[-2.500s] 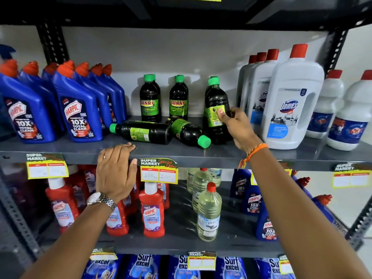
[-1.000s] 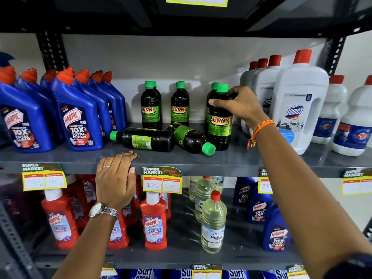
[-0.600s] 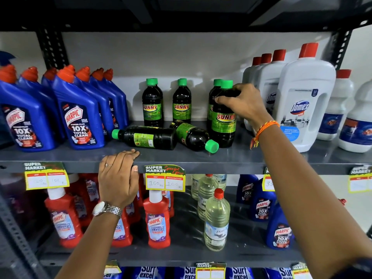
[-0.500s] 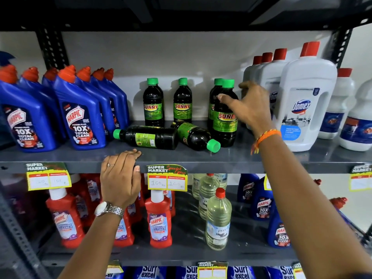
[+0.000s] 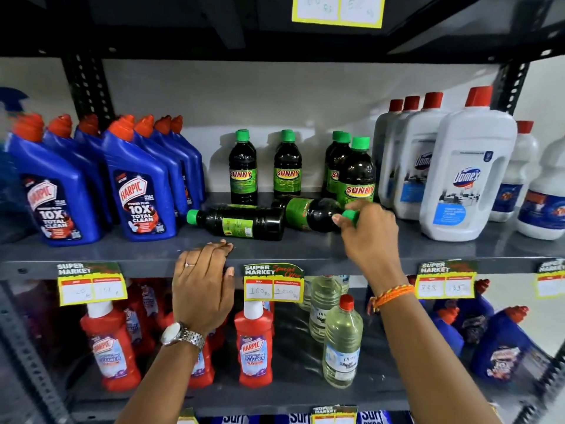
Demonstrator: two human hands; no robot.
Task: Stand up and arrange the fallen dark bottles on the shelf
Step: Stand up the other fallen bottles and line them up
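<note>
Two dark bottles with green caps lie on their sides on the grey shelf (image 5: 305, 250). The left fallen bottle (image 5: 241, 221) points its cap left. My right hand (image 5: 368, 235) is closed around the capped neck of the right fallen bottle (image 5: 312, 213), which still rests on the shelf. Several dark bottles stand upright behind: one at the left (image 5: 243, 169), one in the middle (image 5: 287, 166), and a front one at the right (image 5: 357, 174) with others behind it. My left hand (image 5: 203, 286) rests flat over the shelf's front edge, holding nothing.
Blue Harpic bottles (image 5: 137, 191) crowd the shelf's left. White Domex bottles (image 5: 467, 175) stand at the right. Price tags (image 5: 273, 283) hang from the shelf edge. The lower shelf holds red Harpic bottles (image 5: 255, 344) and clear bottles (image 5: 342, 344).
My right hand let go of the upright bottle at the right, dropped down and closed on the cap end of the right fallen bottle. My left hand stayed on the shelf edge.
</note>
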